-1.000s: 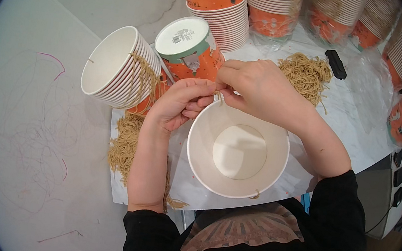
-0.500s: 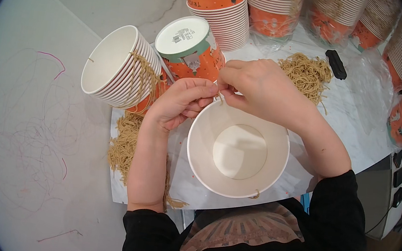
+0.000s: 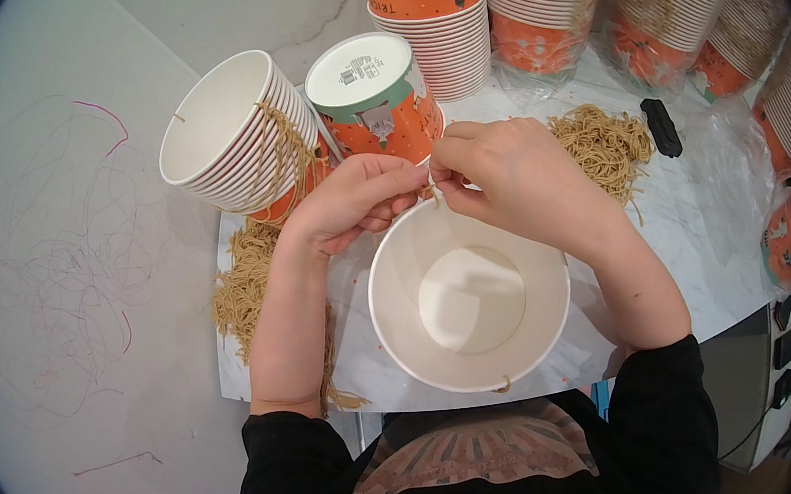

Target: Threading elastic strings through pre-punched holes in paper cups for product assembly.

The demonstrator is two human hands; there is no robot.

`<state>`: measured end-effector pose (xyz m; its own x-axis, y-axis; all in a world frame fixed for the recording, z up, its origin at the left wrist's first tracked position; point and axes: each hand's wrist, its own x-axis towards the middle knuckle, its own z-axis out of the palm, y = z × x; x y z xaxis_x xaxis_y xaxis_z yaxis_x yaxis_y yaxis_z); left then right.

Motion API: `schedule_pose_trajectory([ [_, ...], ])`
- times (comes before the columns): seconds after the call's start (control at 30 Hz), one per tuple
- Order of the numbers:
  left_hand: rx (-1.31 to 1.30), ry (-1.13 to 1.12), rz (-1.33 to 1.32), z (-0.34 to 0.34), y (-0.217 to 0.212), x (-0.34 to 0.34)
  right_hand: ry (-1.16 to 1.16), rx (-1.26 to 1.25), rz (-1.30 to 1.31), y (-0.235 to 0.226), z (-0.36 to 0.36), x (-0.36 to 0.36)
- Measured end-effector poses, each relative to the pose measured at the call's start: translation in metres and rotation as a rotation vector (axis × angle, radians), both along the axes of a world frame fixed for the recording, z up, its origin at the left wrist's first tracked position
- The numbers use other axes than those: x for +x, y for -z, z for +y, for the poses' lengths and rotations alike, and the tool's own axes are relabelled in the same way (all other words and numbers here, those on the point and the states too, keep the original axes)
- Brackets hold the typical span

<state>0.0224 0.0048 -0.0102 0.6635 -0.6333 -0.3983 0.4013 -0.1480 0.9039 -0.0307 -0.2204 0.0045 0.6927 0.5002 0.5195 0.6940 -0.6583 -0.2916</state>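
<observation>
A white-lined paper bucket (image 3: 400, 292) stands mouth up in front of me, its inside bare. At its far rim my left hand (image 3: 354, 198) and my right hand (image 3: 499, 171) meet, fingertips pinched together. Between them a short end of tan twine (image 3: 436, 196) pokes over the rim; most of it is hidden by my fingers. A small twine knot (image 3: 503, 386) shows at the near rim. Just beyond my hands, an upturned orange and green bucket (image 3: 379, 97) rests with its white base showing.
At the left leans a stack of nested buckets (image 3: 222, 132) with twine hanging from it. Twine heaps lie by my left forearm (image 3: 242, 292) and at the right (image 3: 603, 149), near a black clip-like object (image 3: 662, 128). More bucket stacks (image 3: 537, 18) line the back, several in clear plastic.
My hands stay at the far rim, with only slight finger movement. The bucket and everything around it look the same.
</observation>
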Motion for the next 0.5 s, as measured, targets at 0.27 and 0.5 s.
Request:
schedule_pose_trajectory([
  [0.27, 0.013, 0.001, -0.007, 0.0010, -0.0022, 0.0001, -0.024, -0.017, 0.021, -0.0030, 0.0008, -0.0026],
  [0.5, 0.036, -0.034, -0.015, -0.0011, 0.0004, -0.0004, -0.052, 0.010, -0.018, 0.0020, 0.0010, -0.0011],
])
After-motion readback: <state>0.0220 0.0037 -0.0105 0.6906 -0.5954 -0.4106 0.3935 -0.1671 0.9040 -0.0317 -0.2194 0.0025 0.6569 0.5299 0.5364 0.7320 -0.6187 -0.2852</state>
